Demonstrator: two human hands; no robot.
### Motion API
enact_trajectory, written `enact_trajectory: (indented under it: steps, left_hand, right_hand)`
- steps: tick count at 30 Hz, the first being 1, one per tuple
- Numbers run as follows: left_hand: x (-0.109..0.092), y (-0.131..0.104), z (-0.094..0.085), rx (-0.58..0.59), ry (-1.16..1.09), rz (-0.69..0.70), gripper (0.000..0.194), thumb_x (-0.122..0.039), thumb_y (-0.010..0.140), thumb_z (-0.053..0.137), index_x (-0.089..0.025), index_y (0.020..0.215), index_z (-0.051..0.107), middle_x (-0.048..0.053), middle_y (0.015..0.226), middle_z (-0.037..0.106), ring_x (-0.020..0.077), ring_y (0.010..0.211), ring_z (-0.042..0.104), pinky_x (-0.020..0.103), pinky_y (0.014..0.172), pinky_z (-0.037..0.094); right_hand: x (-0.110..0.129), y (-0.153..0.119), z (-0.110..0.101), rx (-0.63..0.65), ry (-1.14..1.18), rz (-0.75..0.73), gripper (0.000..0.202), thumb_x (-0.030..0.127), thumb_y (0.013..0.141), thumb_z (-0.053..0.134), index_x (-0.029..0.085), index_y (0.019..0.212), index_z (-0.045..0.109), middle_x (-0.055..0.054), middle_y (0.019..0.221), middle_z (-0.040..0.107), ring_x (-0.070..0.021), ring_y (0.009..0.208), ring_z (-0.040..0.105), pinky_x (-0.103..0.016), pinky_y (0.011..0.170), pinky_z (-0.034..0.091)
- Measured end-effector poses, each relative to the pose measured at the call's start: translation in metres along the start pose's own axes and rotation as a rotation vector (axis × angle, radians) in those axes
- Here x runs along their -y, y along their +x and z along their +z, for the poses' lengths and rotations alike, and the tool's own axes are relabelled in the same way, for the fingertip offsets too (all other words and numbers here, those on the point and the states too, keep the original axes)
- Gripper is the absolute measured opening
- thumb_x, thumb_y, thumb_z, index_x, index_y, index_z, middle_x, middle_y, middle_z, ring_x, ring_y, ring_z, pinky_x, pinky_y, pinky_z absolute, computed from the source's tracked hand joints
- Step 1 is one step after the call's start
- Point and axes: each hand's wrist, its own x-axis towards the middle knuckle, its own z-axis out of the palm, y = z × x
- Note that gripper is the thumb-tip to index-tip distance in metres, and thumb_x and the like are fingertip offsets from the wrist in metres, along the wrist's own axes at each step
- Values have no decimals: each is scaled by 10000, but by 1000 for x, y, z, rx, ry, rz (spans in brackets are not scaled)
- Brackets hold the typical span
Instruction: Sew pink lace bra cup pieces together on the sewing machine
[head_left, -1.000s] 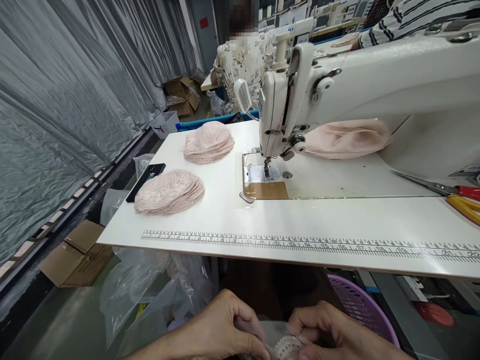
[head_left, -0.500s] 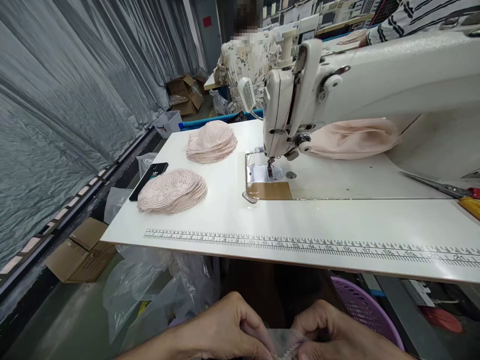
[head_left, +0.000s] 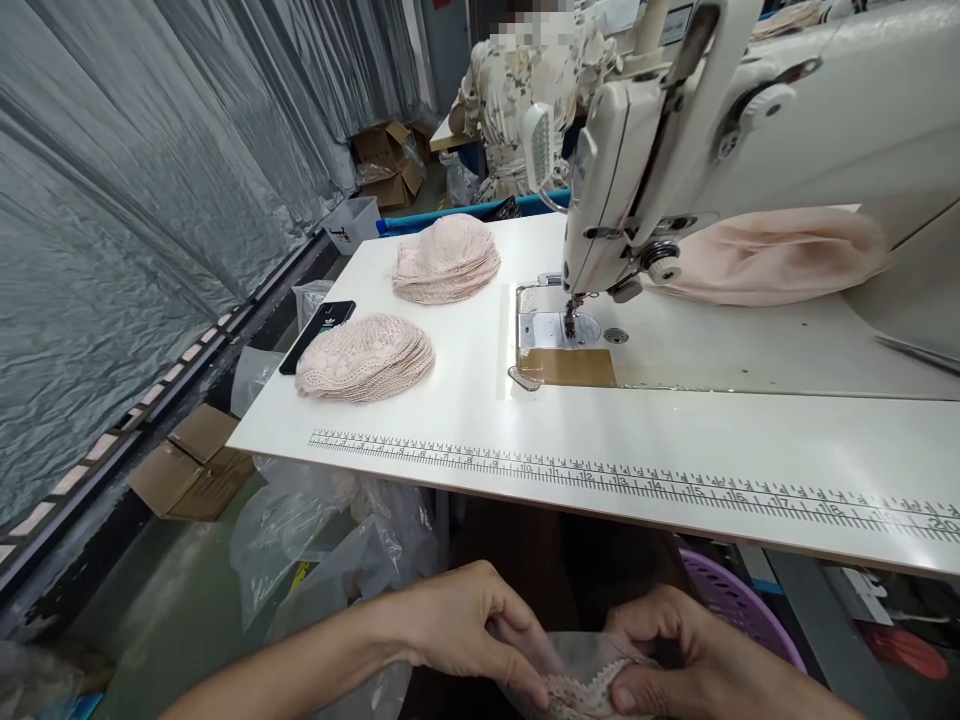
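Note:
Low in the head view, below the table's front edge, my left hand (head_left: 472,630) pinches a pale pink piece of lace (head_left: 589,690) with a scalloped edge and sheer mesh. My right hand (head_left: 667,650) grips the same piece from the other side, thumb on top. The lower part of the piece runs out of the picture. On the table (head_left: 465,420) above lie two stacks of pink lace pieces, a near stack (head_left: 364,360) and a far stack (head_left: 448,260). Neither hand touches them.
A white sewing machine (head_left: 622,190) stands at the right, with pink fabric (head_left: 780,260) under its arm. A phone (head_left: 319,335) lies beside the near stack. Below are a purple basket (head_left: 742,610), plastic bags (head_left: 330,540) and a cardboard box (head_left: 191,465). A person (head_left: 525,90) sits beyond.
The view has tilted down and shifted left, so the table appears higher and further right. More of the lace between my hands shows now. Both hands keep their hold.

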Motion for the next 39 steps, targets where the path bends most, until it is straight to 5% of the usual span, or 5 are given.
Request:
enact_trajectory:
  steps: [14, 19, 25, 30, 39]
  left_hand:
    - [10, 1, -1, -12, 155, 206, 376, -460, 551, 820, -185, 800, 760, -14, 736, 610, 95, 680, 532, 162, 625, 396]
    - [14, 1, -3, 30, 22, 110, 298, -424, 656, 744, -190, 840, 758, -8, 692, 636, 103, 665, 582, 191, 695, 475]
    - [19, 2, -9, 106, 36, 87, 497, -585, 588, 750, -194, 895, 750, 5, 762, 706, 149, 768, 654, 217, 769, 505]
    - [11, 2, -2, 52, 32, 39, 566, -499, 465, 844, -187, 926, 742, 10, 834, 725, 172, 838, 664, 199, 790, 490]
    - [3, -3, -1, 53, -16, 71, 403, -484, 548, 811, -201, 829, 755, -6, 686, 705, 92, 640, 618, 153, 662, 483]
  right_hand:
    - [-15, 0, -7, 26, -27, -21, 278, 441, 687, 750, 169, 684, 693, 39, 611, 525, -103, 604, 431, -206, 573, 317]
    - [-25, 2, -12, 34, -48, -43, 339, 491, 726, 709, 154, 699, 680, 30, 620, 526, -105, 607, 435, -210, 571, 314]
    - [-14, 1, -7, 49, -24, -8, 399, 537, 695, 715, 141, 678, 665, 29, 602, 505, -107, 597, 419, -221, 577, 314]
    - [-6, 2, 0, -21, -178, 11, 389, 530, 714, 679, 146, 661, 648, 47, 580, 442, -99, 572, 368, -219, 540, 278]
    - [-3, -9, 2, -17, -168, -1, 192, 385, 736, 685, 193, 729, 693, 16, 702, 627, -129, 671, 550, -207, 611, 393]
